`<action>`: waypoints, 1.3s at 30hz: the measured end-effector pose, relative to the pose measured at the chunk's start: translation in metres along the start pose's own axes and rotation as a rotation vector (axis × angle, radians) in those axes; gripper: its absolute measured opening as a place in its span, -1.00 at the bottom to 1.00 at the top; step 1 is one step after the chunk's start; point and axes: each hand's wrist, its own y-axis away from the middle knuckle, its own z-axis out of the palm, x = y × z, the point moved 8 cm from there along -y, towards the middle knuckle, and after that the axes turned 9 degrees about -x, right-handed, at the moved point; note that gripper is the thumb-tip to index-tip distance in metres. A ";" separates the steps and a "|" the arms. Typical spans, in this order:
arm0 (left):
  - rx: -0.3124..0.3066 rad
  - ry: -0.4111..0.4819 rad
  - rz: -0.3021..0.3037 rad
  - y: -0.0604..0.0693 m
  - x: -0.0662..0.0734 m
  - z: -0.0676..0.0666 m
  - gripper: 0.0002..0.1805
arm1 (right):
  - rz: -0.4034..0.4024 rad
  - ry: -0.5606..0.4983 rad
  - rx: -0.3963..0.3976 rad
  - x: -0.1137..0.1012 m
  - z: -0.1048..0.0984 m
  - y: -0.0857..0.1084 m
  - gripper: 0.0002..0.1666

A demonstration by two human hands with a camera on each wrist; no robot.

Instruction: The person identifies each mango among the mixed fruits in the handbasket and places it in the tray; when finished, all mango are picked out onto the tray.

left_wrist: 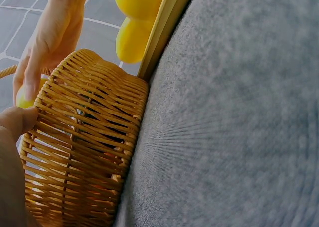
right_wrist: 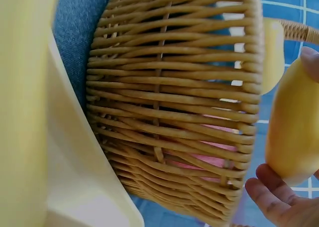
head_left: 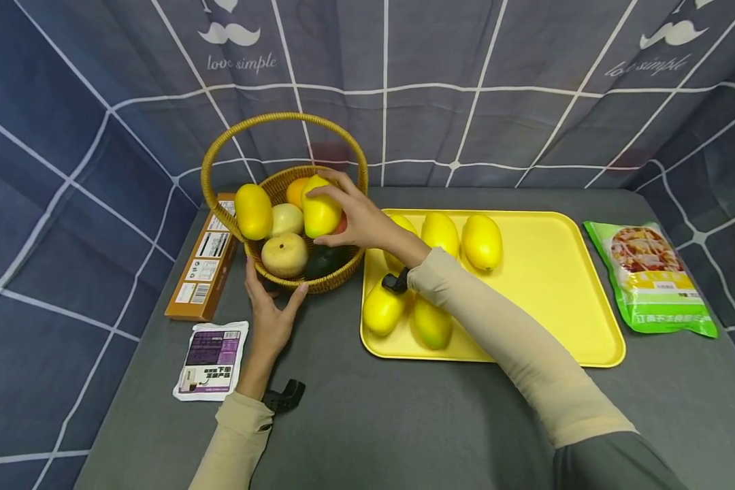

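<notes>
1. One hand, the left hand (head_left: pixel 271 318), rests against the near side of the basket (head_left: pixel 337 279), left of the frame's middle, its thumb and fingers spread apart; in the left wrist view the thumb tip meets the rim. Light, even pressure seems best here, as a hard push could tip so airy a weave.
2. Lower left lies a flat pouch (head_left: pixel 211 361), purple and white with a crimped border, on matte grey cloth (head_left: pixel 404 422).
3. Right of the middle, a shallow yellow tray (head_left: pixel 545 286) with rounded corners carries at least five smooth, oval yellow fruits (head_left: pixel 482 243), some partly behind the right forearm. Farther right is a green plastic packet (head_left: pixel 667 303).
4. Left of the middle, the wicker basket, with its arched handle (head_left: pixel 284 116), holds a round tan fruit (head_left: pixel 284 255), a paler one and a dark green one. A brown carton (head_left: pixel 192 299) lies beside it.
5. Over the basket's opening, the right hand (head_left: pixel 358 216) has thumb and fingers clamped on the held yellow fruit (head_left: pixel 320 212), above the rim in the right wrist view. Its slick-looking skin calls for a wide grasp round the belly and a slow, gentle release clear of the handle.
6. Across the top hangs a blue-grey curtain (head_left: pixel 429 54) with white grid lines.
</notes>
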 end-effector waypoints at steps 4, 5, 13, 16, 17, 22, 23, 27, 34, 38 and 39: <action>0.005 0.000 0.009 0.000 0.000 0.000 0.06 | -0.003 0.015 -0.017 -0.008 -0.003 0.005 -0.17; 0.006 0.001 0.012 -0.001 0.000 0.000 0.06 | -0.002 0.019 -0.021 -0.009 -0.004 0.006 -0.17; 0.005 -0.003 0.010 0.001 -0.001 0.001 0.07 | -0.011 0.019 -0.026 -0.023 -0.012 0.018 -0.16; 0.003 -0.010 0.008 0.001 0.000 0.001 0.06 | -0.009 -0.002 -0.029 -0.030 -0.015 0.028 -0.16; 0.004 -0.013 0.008 0.000 0.000 0.000 0.06 | -0.014 -0.007 -0.026 -0.033 -0.016 0.032 -0.16; 0.006 -0.019 0.026 -0.002 0.002 -0.001 0.05 | -0.033 -0.008 -0.001 -0.038 -0.025 0.048 -0.16; 0.006 -0.018 0.027 -0.002 0.002 0.000 0.05 | -0.029 -0.007 0.002 -0.038 -0.026 0.051 -0.16; 0.008 -0.016 0.026 -0.002 0.002 0.001 0.06 | -0.012 0.007 0.000 -0.034 -0.031 0.065 -0.17; 0.003 -0.005 -0.001 0.000 -0.002 0.002 0.06 | 0.002 0.010 -0.006 -0.032 -0.038 0.091 -0.17; 0.009 0.000 -0.005 0.000 -0.002 0.000 0.06 | 0.023 0.003 -0.002 -0.031 -0.042 0.102 -0.16; 0.012 0.002 -0.005 0.001 -0.002 0.000 0.06 | 0.028 0.002 -0.003 -0.031 -0.043 0.104 -0.17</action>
